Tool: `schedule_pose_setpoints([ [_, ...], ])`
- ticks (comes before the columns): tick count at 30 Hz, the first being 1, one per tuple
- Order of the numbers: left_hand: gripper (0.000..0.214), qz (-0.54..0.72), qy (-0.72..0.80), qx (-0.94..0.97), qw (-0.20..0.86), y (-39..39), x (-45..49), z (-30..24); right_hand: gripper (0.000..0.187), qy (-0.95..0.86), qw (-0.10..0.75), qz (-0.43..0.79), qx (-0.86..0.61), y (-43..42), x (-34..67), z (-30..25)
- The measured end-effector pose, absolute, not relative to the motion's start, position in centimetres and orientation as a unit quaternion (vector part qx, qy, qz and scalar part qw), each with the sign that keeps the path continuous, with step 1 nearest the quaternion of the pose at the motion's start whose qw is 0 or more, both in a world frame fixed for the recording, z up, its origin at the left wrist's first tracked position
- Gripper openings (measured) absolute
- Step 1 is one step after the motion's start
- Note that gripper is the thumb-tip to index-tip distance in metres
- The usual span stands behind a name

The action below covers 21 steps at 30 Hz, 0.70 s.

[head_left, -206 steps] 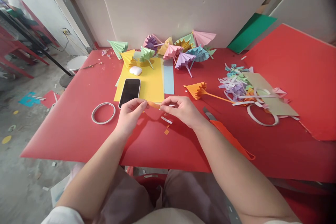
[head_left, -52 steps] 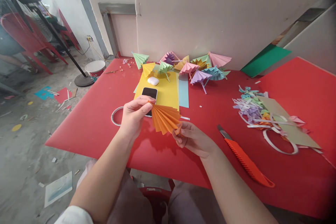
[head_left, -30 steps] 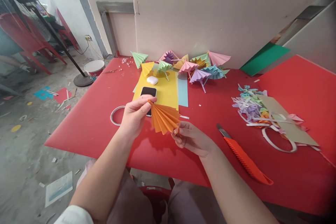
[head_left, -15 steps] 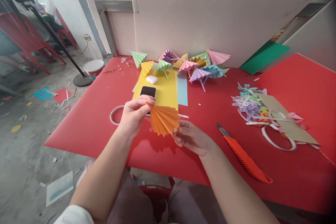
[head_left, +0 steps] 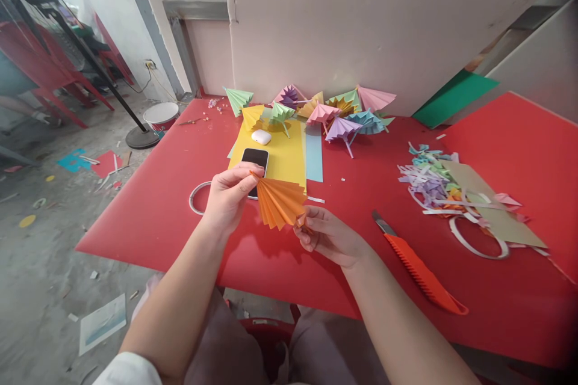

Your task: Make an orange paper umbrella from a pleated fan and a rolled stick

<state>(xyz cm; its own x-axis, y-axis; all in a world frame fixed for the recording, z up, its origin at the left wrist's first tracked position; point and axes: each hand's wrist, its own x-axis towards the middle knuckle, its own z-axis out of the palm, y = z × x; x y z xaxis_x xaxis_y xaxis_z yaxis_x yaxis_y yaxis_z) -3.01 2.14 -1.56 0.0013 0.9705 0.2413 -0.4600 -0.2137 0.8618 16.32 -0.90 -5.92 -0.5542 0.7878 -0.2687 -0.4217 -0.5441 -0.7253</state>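
Note:
An orange pleated paper umbrella (head_left: 279,200) is held between my two hands above the front of the red table (head_left: 149,210). My left hand (head_left: 231,195) pinches its pointed top between thumb and fingers. My right hand (head_left: 326,233) grips the lower right end, where the fingers partly cover the folded paper. Behind my left hand lies a phone (head_left: 253,157), partly hidden, on yellow paper (head_left: 289,156). A white roll of tape (head_left: 196,198) rests on the table left of that hand. To the right of my right hand lies an orange-handled cutter knife (head_left: 419,267).
Several folded paper umbrellas (head_left: 342,130) stand along the back by the wall. A white earbud case (head_left: 261,136) sits on the yellow paper. Paper strips (head_left: 428,180) and another tape roll (head_left: 478,246) lie at the right. A lamp stand (head_left: 99,72) is at the left.
The orange umbrella has shifted very slightly to the left and up in my hands. Both hands keep their hold, and the other things stay where they were.

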Motion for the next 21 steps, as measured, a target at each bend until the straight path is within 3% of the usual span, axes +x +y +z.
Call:
schedule_pose_setpoints([
  [21, 0.019, 0.645, 0.289, 0.422, 0.568, 2.22, -3.07, -1.65, 0.016, -0.326, 0.379, 0.803, -0.324, -0.77, 16.21, -6.03],
])
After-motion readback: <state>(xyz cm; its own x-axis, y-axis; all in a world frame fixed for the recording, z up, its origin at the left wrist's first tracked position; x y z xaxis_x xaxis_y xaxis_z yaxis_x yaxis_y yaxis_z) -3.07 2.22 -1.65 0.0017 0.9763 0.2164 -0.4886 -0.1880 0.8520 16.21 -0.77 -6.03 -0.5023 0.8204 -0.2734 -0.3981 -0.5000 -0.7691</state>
